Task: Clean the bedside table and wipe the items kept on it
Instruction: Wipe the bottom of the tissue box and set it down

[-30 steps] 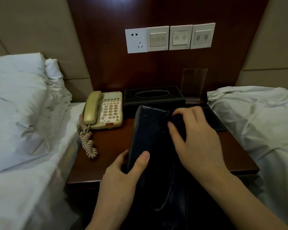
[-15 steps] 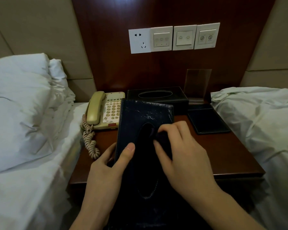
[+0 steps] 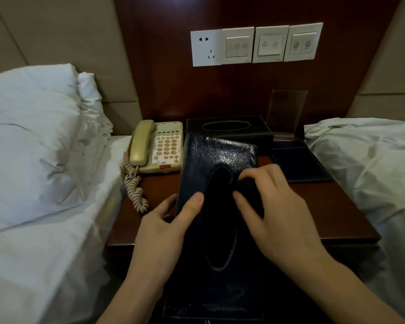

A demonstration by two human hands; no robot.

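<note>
Head view looks down on two white beds, one (image 3: 45,183) at the left with plump pillows and one (image 3: 365,164) at the right, with a dark wooden bedside table (image 3: 325,206) between them. On the wood panel behind hangs a row of wall switches and a socket (image 3: 255,44). A dark leather tissue box cover (image 3: 220,265) is held lengthwise over the table's front edge, its oval slot facing up. The left hand (image 3: 164,232) grips its left edge, thumb curled over the top face and fingers tucked beneath. The right hand (image 3: 283,206) pinches a dark cloth (image 3: 249,190) against the cover, just right of the slot. At the table's back stands a second black tissue box (image 3: 229,129), with a cream telephone (image 3: 158,147) to its left, the coiled cord trailing forward. A flat black tray (image 3: 299,163) lies at the right, and a clear acrylic stand (image 3: 287,111) rises behind it.
</note>
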